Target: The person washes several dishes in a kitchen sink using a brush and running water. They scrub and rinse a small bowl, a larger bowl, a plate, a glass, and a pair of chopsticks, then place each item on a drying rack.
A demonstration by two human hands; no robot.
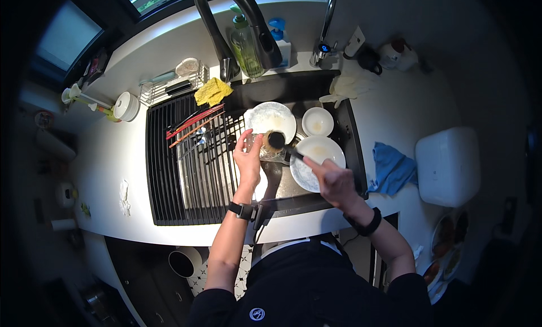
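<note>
My left hand [248, 160] grips a clear glass container [273, 157] over the sink. In my right hand [336, 181] is the dark handle of a round scrubbing brush [275, 141], whose head is at the container. A patterned plate [271, 115] lies in the sink beyond my left hand. To the right are a small white bowl [317, 121] and, nearer me, a larger patterned dish [311, 176], partly behind my right hand. Left of my hands, chopsticks [194, 121] and metal spoons [202, 136] lie on the black roll-up rack [169, 191].
A yellow cloth [213, 91] lies at the rack's back edge. The black faucet [266, 43] arches over the sink's back. Right of the sink are pale gloves [344, 89], a blue cloth [391, 168] and a white bin [449, 166]. Stacked white bowls [126, 107] stand at the left.
</note>
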